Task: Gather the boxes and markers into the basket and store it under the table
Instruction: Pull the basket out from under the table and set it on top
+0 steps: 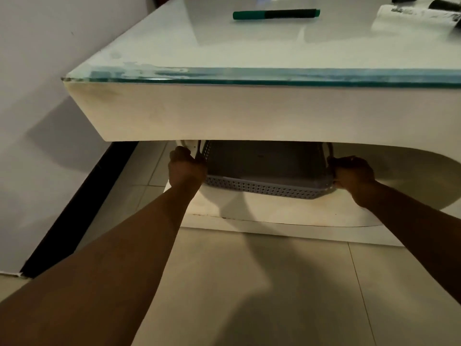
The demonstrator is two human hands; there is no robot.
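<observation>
- Pale floor [249, 283] tiles and a grey wall [37, 71] with dark skirting [74, 208] surround a white, glass-topped surface [162, 51] in dim light.
- Curled tight, the left fingers [180, 153] grip the left end of the basket [264, 189].
- Likewise curled, the right fingers [336, 171] grip its right end at the rim.
- Knuckles face up on both the left hand [185, 168] and the right hand [354, 174], and bare forearms reach in from the camera.
- At each end, just beside the hands, a thin handle [199, 149] loop rises from the basket.
- Grey, low and perforated, the basket sits in the gap under the surface, over a white lower shelf [274, 213].
- Whether it rests on that shelf or is held just above it cannot be told.
- Its far half is hidden behind the thick front edge of the surface, and its inside is too dark to make out any contents.
- Up on the surface, a green-and-black marker [275, 14] lies on its side near the far edge, well apart from the basket.
- Near the far right corner lie a white item [404, 15] with dark print and some dark objects [444, 6], cut off by the frame.
</observation>
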